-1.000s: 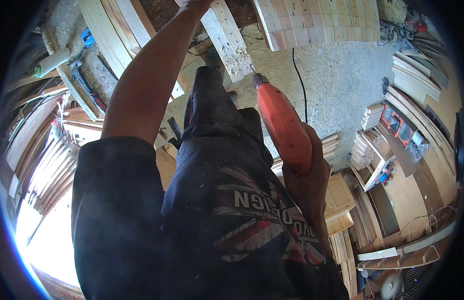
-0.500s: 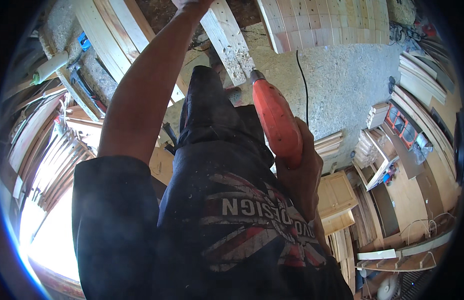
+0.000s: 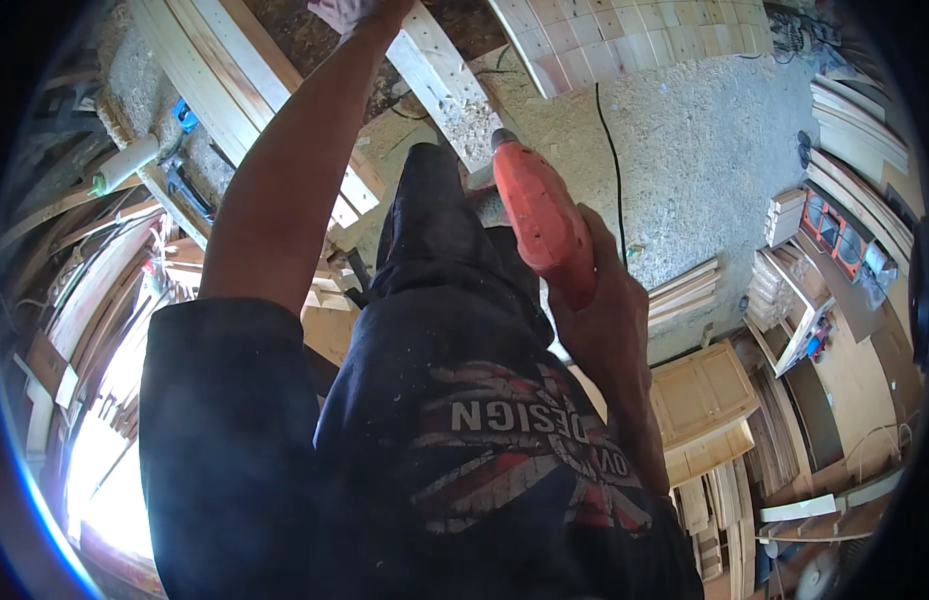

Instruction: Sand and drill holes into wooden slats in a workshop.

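My right hand [image 3: 613, 300] is wrapped round the rear of a red-orange power drill [image 3: 543, 210]. The drill's dark chuck points away from me, beside the near end of a pale wooden beam [image 3: 440, 75]. Wood shavings [image 3: 477, 117] lie scattered on that end, and small dark holes dot the beam's face. Any bit in the chuck is too small to make out. At the top edge, my left hand [image 3: 360, 12] grips the beam farther up; the picture cuts off part of it. My dark-clothed leg [image 3: 425, 200] is beneath the near end of the beam.
Long planks [image 3: 220, 65] lie left of my left forearm. A slatted wooden panel [image 3: 635, 40] stands at the far right. A black cord [image 3: 613, 160] runs over the rough floor. Farther right are a wooden cabinet [image 3: 705, 395], stacked strips [image 3: 685, 290] and an orange-framed item [image 3: 835, 230].
The drill has drawn back slightly from the beam and shifted left in the picture, with my right hand still round it. The whole view has swung a little; my left hand stays at the beam.
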The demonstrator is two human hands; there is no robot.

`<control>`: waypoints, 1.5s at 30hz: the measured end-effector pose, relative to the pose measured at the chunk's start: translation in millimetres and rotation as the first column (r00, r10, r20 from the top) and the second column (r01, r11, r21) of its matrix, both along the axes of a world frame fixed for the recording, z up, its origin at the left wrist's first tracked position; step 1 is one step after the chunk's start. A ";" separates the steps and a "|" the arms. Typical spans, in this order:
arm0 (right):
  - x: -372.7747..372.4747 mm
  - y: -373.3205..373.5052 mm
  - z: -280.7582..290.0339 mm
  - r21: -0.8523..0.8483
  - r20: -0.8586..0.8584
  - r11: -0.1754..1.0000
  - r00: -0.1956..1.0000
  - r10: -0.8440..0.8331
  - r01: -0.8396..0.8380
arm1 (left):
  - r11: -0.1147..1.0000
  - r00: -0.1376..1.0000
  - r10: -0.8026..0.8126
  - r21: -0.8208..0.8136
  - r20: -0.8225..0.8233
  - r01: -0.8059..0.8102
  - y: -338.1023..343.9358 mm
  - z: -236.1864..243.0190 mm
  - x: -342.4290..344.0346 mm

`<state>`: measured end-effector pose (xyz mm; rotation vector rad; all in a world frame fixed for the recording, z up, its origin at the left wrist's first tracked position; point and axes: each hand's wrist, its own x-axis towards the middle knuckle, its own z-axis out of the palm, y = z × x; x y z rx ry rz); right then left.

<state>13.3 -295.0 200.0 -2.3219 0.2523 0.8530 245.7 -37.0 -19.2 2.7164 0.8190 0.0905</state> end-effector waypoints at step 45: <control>-115.8 -209.0 16.6 -0.130 0.297 0.892 0.875 -0.382 0.433 | 0.728 0.923 0.252 -0.686 0.291 0.018 -173.8 -33.4 -110.0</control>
